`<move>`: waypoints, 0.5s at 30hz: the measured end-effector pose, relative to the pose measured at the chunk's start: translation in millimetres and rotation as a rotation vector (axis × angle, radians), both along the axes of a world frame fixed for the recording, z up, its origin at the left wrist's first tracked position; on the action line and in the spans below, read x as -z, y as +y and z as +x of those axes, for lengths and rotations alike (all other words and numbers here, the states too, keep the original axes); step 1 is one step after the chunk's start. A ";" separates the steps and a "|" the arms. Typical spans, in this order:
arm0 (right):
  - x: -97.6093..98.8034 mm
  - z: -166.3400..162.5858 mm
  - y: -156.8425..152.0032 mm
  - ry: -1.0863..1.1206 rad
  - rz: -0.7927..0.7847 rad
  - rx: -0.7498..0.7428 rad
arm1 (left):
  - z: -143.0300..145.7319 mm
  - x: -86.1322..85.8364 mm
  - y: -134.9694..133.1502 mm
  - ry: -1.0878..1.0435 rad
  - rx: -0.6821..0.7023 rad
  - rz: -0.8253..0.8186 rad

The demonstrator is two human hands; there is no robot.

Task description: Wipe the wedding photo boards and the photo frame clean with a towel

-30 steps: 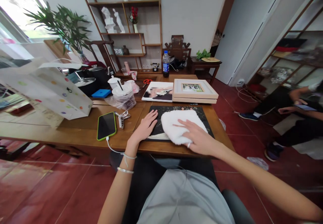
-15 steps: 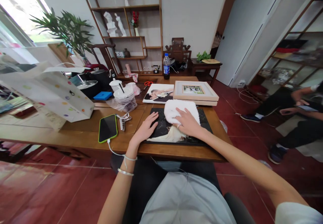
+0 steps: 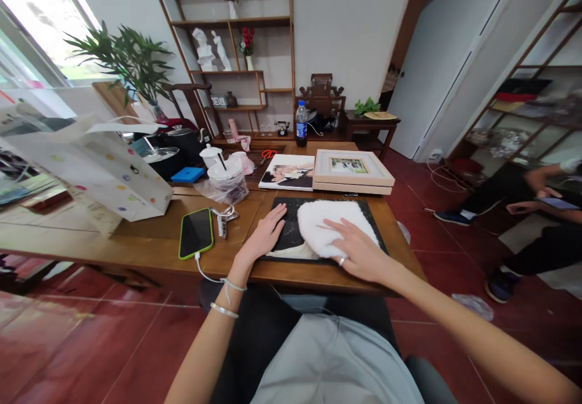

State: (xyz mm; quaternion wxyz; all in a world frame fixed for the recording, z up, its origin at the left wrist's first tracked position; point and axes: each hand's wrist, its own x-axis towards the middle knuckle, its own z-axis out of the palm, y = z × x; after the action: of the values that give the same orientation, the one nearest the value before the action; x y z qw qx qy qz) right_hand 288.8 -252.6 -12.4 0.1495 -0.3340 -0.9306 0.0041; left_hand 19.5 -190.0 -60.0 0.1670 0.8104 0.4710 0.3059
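Observation:
My right hand (image 3: 359,247) presses on a fluffy white cloth (image 3: 330,225), fingers stretched over its top and thumb side at its near right edge. Beneath the cloth is a black mat or board (image 3: 288,216) with pale specks on its surface. A strip of cream-coloured fabric (image 3: 291,252) lies along the mat's near edge and runs under the cloth, where the rest of it is hidden. My left hand (image 3: 266,231) rests flat on the mat's left side, fingers extended, holding nothing.
Behind the mat lie a photo print (image 3: 286,171) and a framed picture (image 3: 348,167). To the left are a phone (image 3: 196,233) on a charging cable, a lidded cup (image 3: 226,179) and a paper bag (image 3: 131,179). A bottle (image 3: 301,125) stands farther back. A person (image 3: 541,210) sits at right.
My right hand and the white cloth have moved toward me and slightly right, covering more of the cream fabric and baring the mat's far part. My left hand stays in place.

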 end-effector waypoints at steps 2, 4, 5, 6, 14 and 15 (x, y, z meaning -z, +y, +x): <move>4.3 17.6 21.2 0.020 0.050 0.111 | -0.8 0.7 1.9 0.006 0.010 0.002; 8.4 34.5 41.5 0.033 0.094 0.208 | -1.6 1.3 3.4 0.008 0.019 -0.003; 10.0 41.7 49.8 0.035 0.111 0.241 | -1.9 1.5 4.0 0.006 0.022 -0.006; 11.3 47.6 56.1 0.036 0.123 0.264 | -2.2 1.7 4.5 0.002 0.024 -0.009; 6.8 36.0 14.1 0.004 0.094 0.193 | -1.0 3.8 5.3 -0.033 0.015 -0.019; 5.1 30.3 1.3 -0.005 0.068 0.159 | -0.8 3.9 5.0 -0.032 0.016 -0.016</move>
State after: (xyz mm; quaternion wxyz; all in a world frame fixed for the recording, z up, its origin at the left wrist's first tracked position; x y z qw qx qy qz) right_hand 319.2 -251.3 -17.5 0.1585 -0.4015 -0.9011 -0.0402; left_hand 18.7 -185.0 -63.9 0.1835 0.8076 0.4644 0.3137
